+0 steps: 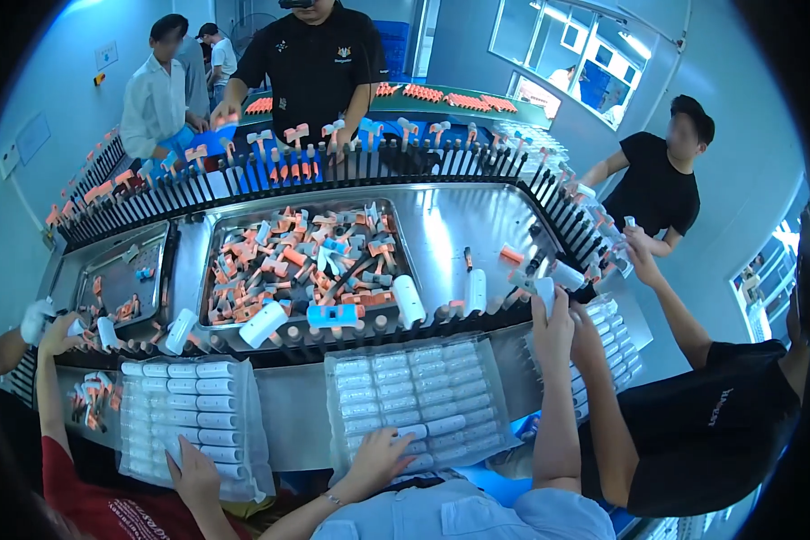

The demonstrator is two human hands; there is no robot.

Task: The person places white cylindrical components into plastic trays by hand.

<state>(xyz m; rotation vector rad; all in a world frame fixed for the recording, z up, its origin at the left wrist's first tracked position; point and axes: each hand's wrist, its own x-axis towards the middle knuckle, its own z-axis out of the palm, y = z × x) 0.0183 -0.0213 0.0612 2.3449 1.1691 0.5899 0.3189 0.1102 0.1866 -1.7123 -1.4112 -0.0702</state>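
Grip: right hand [553,319], white shell [545,290] | beside: co-worker's hand [587,335] | beyond: posts [362,166]

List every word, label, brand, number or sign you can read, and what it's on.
None reads clearly.
Red shirt: white lettering, too small.
Far black shirt: chest emblem, lettering, too small.
Near black shirt: pale lettering, blurred.
Wall sheets: too small.
White cases: tiny marks, unreadable.
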